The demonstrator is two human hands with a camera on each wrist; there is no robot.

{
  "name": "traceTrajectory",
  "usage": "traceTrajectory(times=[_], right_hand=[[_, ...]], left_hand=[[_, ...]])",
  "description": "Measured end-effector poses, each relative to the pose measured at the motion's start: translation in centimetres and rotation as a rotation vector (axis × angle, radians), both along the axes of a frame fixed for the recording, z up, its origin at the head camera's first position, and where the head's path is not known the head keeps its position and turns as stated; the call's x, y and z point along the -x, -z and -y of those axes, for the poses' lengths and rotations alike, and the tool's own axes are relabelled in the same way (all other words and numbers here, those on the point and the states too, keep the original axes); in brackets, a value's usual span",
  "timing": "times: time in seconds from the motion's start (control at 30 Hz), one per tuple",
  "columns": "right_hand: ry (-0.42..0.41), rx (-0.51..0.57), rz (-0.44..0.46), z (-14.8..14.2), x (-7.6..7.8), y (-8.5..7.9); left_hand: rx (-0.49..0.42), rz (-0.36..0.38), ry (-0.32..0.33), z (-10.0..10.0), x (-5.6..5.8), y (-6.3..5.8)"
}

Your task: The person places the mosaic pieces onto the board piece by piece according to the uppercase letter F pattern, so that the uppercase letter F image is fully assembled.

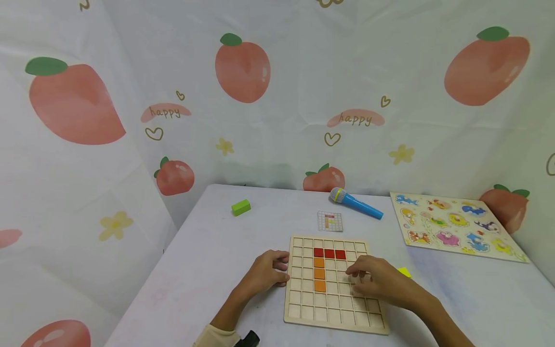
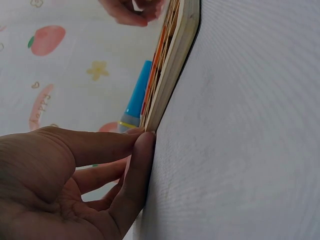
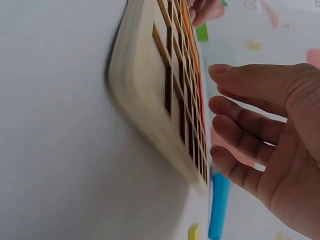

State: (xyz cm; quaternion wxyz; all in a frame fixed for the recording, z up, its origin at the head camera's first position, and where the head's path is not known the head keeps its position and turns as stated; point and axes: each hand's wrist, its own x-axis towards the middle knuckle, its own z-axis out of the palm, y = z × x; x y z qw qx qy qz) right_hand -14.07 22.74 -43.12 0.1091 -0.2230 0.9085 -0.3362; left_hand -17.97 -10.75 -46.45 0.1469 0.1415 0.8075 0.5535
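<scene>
A wooden grid board (image 1: 334,315) lies flat on the table, with a row of red tiles (image 1: 329,253) and a column of orange tiles (image 1: 319,273) in its cells. My left hand (image 1: 266,271) touches the board's left edge; in the left wrist view the thumb and a fingertip meet the edge. Over the board's right side hovers my right hand (image 1: 377,279), fingers loosely bent, and the right wrist view shows nothing between them. A yellow block (image 1: 404,272) sits just right of the board, partly hidden behind that hand.
Beyond the board lies a small card (image 1: 330,221) with a printed coloured grid. A blue toy microphone (image 1: 360,205) is at the table's back, and a green block (image 1: 241,207) stands back left. The animal puzzle board (image 1: 455,229) takes up the right rear. A printed curtain (image 1: 277,140) hangs behind.
</scene>
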Motion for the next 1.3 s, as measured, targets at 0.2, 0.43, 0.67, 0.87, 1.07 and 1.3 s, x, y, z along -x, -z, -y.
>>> traceTrajectory(times=[0.2,0.43,0.67,0.87,1.07,1.3], right_hand=[[0.031,0.035,0.004,-2.1,-0.8,0.3],[0.076,0.010,-0.060,-4.4,-1.3,0.7],[0.132,-0.012,-0.082,-6.8,-2.0,0.9],[0.177,-0.014,-0.056,-8.6,-2.5,1.0],[0.244,-0.060,0.032,-10.0,-2.9,0.9],[0.283,-0.100,0.058,-11.4,-3.4,1.3]], left_hand=[[0.006,-0.006,-0.001,0.0,0.0,0.1],[0.003,-0.002,-0.001,0.0,0.0,0.1],[-0.003,0.001,-0.002,0.0,0.0,0.1],[-0.006,0.004,-0.009,0.0,0.0,0.1],[-0.003,0.003,-0.010,0.0,0.0,0.0],[-0.002,0.007,-0.013,0.0,0.0,0.0]])
